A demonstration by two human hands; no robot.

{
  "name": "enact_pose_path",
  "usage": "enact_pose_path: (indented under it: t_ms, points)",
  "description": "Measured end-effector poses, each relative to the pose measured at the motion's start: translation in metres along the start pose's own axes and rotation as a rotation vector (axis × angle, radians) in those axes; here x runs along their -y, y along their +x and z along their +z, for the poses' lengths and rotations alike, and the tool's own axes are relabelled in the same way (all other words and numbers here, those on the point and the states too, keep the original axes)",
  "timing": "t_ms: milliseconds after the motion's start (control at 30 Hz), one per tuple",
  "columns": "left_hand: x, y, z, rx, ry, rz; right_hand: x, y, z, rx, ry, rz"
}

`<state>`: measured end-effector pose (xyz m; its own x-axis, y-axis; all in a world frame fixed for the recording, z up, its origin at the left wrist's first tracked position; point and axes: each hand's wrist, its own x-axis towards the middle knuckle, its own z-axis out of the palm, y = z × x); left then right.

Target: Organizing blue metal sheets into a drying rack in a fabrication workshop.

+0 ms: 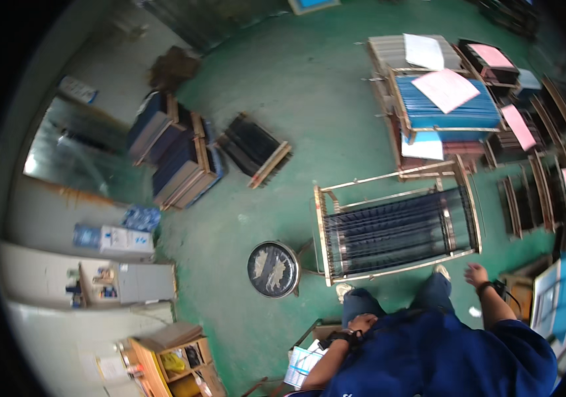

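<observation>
In front of my feet stands a metal-framed rack (326, 231) holding a row of thin dark panels (392, 235) set on edge. My right hand (476, 274) reaches out beyond my right knee, near the rack's front right corner, fingers apart and nothing in it. My left hand (362, 323) rests against my left thigh; its fingers are small and partly hidden, so its grip is unclear. A dark band circles each wrist. To the left of the rack is a round stool (273, 269) with a worn black top.
Farther right, racks of blue panels (441, 109) carry pink and white sheets. Another dark rack (254, 149) lies on the green floor (309, 86), beside stacked racks (180, 169) along the left wall. A wooden cabinet (183, 367) stands lower left. Framed blue panels (557, 294) lean at my right.
</observation>
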<state>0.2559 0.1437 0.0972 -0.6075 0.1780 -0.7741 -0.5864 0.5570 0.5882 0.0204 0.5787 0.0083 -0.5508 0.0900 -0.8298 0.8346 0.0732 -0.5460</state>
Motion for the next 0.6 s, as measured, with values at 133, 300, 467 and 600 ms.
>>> enact_pose_path:
  t_ms: [133,300,467,600]
  points:
    - [0.061,-0.025,-0.048,0.081,-0.086,0.236,0.054,-0.116,0.159,0.172,-0.228,-0.206]
    - [0.069,-0.049,-0.11,0.204,-0.147,0.152,0.044,-0.149,0.228,0.252,-0.131,-0.288]
    - [0.032,-0.045,-0.156,0.039,0.075,0.12,0.01,-0.097,0.26,0.175,0.03,-0.144]
    - [0.001,-0.045,-0.188,-0.155,-0.046,0.126,0.022,-0.085,0.301,0.06,0.171,-0.013]
